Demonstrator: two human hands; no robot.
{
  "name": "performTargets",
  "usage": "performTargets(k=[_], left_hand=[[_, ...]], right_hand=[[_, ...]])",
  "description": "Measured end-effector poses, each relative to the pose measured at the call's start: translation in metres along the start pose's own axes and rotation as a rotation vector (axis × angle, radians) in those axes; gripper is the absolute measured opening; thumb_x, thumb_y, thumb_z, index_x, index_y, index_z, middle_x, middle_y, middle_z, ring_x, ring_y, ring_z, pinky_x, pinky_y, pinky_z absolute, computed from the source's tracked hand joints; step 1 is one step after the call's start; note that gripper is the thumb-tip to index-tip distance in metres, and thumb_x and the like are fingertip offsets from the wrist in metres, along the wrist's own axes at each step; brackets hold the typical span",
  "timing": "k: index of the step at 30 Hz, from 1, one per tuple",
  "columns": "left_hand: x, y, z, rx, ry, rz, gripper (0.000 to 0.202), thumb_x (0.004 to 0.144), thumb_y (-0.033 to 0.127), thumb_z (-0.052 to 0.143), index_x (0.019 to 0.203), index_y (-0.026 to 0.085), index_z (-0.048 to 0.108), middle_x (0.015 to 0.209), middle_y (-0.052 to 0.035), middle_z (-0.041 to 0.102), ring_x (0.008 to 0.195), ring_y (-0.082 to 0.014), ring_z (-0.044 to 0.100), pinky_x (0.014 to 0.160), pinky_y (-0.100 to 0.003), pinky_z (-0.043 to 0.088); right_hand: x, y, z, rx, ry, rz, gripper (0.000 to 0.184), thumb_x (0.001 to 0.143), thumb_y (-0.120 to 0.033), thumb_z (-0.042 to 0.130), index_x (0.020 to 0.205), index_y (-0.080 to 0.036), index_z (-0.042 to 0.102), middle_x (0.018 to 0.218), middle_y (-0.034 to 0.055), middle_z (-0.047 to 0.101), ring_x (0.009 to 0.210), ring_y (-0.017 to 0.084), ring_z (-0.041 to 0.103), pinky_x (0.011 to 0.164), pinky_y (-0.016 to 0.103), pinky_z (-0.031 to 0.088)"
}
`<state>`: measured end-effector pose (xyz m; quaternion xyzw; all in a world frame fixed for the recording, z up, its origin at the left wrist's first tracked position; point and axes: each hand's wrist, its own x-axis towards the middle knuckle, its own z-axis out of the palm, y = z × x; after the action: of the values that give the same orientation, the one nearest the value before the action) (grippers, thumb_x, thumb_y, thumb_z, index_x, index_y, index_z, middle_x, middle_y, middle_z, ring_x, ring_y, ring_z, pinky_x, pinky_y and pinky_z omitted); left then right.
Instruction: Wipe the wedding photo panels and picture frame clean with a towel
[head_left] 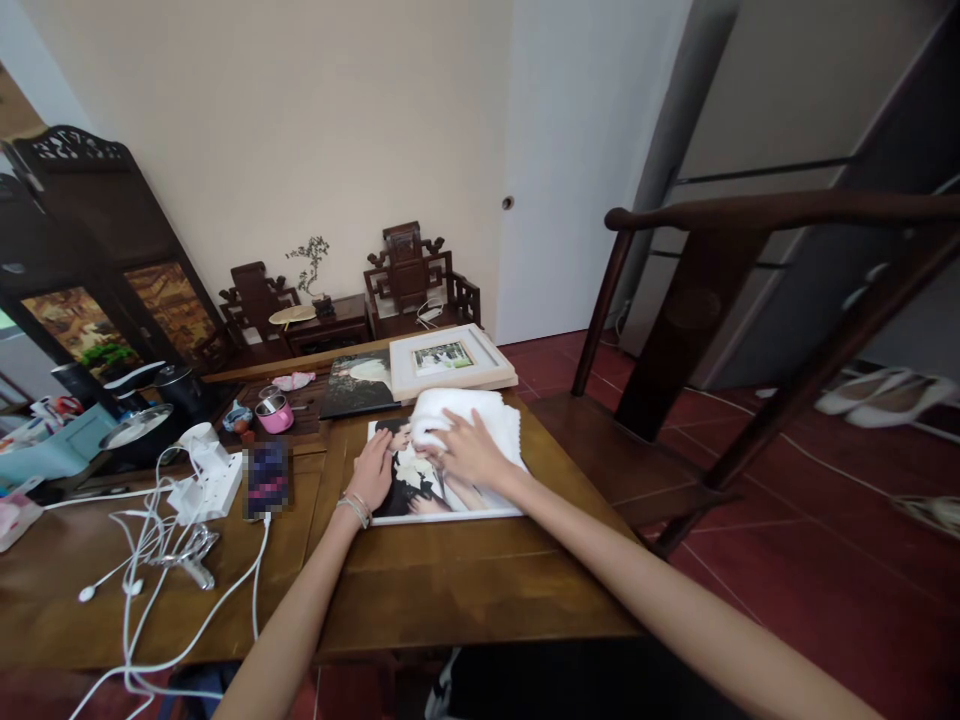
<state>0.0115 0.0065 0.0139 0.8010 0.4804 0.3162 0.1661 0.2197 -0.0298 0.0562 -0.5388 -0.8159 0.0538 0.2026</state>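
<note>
Our left hand (373, 469) rests flat on the portrait panel (409, 476); our spread right hand (474, 449) presses the white towel (480, 404). Hard rubbing could skid the panel.

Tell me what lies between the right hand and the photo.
A white cloth: in the head view, it lies on part of the photo, beneath the right hand.

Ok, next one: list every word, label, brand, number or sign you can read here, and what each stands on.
None can be read.
Phone: screen pixelated, nothing legible.
Things in the blue box: any print is too small and blurred.
Photo and cloth: no lettering seen on the parts that show.
</note>
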Motion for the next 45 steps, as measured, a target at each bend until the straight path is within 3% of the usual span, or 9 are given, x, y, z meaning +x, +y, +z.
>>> performTargets(k=[8, 13, 16, 20, 24, 28, 38, 41, 45], left_hand=[[-0.001, 0.012, -0.016, -0.335, 0.232, -0.097, 0.048, 0.096, 0.037, 0.022, 0.125, 0.013, 0.052, 0.131, -0.0086, 0.053, 0.122, -0.019, 0.049, 0.105, -0.035, 0.037], [-0.005, 0.012, -0.008, -0.117, 0.132, -0.02, 0.042, 0.095, 0.031, 0.027, 0.116, 0.015, 0.059, 0.125, -0.0084, 0.059, 0.121, -0.0189, 0.05, 0.106, -0.037, 0.035], [-0.006, 0.009, -0.001, 0.005, 0.052, 0.063, 0.036, 0.091, 0.028, 0.038, 0.116, 0.014, 0.059, 0.127, -0.0106, 0.057, 0.125, -0.0213, 0.046, 0.108, -0.039, 0.034], [-0.006, 0.006, 0.001, 0.094, 0.01, 0.128, 0.035, 0.088, 0.021, 0.041, 0.118, 0.011, 0.058, 0.131, -0.0144, 0.053, 0.128, -0.0235, 0.042, 0.108, -0.041, 0.033], [-0.006, 0.007, -0.001, 0.126, 0.019, 0.154, 0.034, 0.087, 0.018, 0.043, 0.117, 0.01, 0.058, 0.129, -0.0149, 0.054, 0.125, -0.0242, 0.045, 0.106, -0.04, 0.036], [-0.005, 0.009, -0.002, 0.104, 0.04, 0.192, 0.03, 0.086, 0.016, 0.043, 0.111, 0.014, 0.061, 0.121, -0.0113, 0.061, 0.116, -0.0218, 0.055, 0.101, -0.038, 0.042], [-0.006, 0.002, 0.004, 0.141, 0.034, 0.106, 0.037, 0.086, 0.02, 0.043, 0.121, 0.012, 0.054, 0.13, -0.0132, 0.054, 0.126, -0.023, 0.045, 0.107, -0.041, 0.034], [-0.006, 0.003, 0.002, 0.151, 0.045, 0.098, 0.038, 0.085, 0.021, 0.044, 0.121, 0.012, 0.054, 0.129, -0.0138, 0.054, 0.125, -0.0232, 0.046, 0.107, -0.041, 0.035], [-0.006, 0.004, 0.003, 0.157, 0.038, 0.08, 0.04, 0.086, 0.021, 0.043, 0.122, 0.01, 0.053, 0.131, -0.0153, 0.052, 0.126, -0.023, 0.045, 0.108, -0.04, 0.034]], right_hand=[[-0.061, -0.056, -0.018, 0.248, -0.188, -0.46, 0.026, 0.09, -0.029, 0.044, 0.103, -0.028, 0.067, 0.119, 0.0025, 0.063, 0.133, 0.02, 0.03, 0.112, 0.048, 0.006], [-0.073, -0.023, -0.029, 0.443, -0.31, -0.231, 0.038, 0.091, -0.048, 0.039, 0.113, -0.028, 0.064, 0.132, 0.0018, 0.053, 0.135, 0.026, 0.027, 0.11, 0.045, 0.019], [-0.053, 0.003, -0.026, 0.477, -0.196, 0.023, 0.053, 0.086, -0.059, 0.039, 0.119, -0.022, 0.06, 0.136, 0.008, 0.049, 0.133, 0.032, 0.029, 0.107, 0.049, 0.023], [-0.003, 0.01, -0.016, 0.579, 0.003, 0.075, 0.05, 0.087, -0.057, 0.036, 0.1, -0.02, 0.067, 0.115, 0.0093, 0.064, 0.114, 0.032, 0.051, 0.101, 0.048, 0.031], [0.047, -0.01, 0.003, 0.657, -0.015, 0.12, 0.056, 0.087, -0.061, 0.033, 0.102, -0.016, 0.064, 0.087, 0.0094, 0.07, 0.078, 0.026, 0.064, 0.075, 0.041, 0.051], [0.06, -0.019, 0.016, 0.683, -0.069, 0.096, 0.056, 0.085, -0.063, 0.037, 0.109, -0.019, 0.061, 0.082, 0.0076, 0.069, 0.065, 0.023, 0.064, 0.057, 0.035, 0.052], [-0.003, 0.075, -0.025, 0.54, -0.027, 0.105, 0.061, 0.083, -0.066, 0.037, 0.101, -0.017, 0.067, 0.121, 0.0096, 0.061, 0.116, 0.034, 0.049, 0.1, 0.047, 0.033], [-0.025, 0.075, -0.025, 0.485, -0.009, 0.161, 0.065, 0.08, -0.068, 0.04, 0.112, -0.017, 0.064, 0.134, 0.0101, 0.05, 0.132, 0.036, 0.029, 0.108, 0.048, 0.02], [-0.071, 0.042, -0.024, 0.379, -0.136, 0.099, 0.063, 0.082, -0.066, 0.038, 0.121, -0.022, 0.06, 0.141, 0.0069, 0.042, 0.138, 0.032, 0.015, 0.11, 0.048, 0.016]])
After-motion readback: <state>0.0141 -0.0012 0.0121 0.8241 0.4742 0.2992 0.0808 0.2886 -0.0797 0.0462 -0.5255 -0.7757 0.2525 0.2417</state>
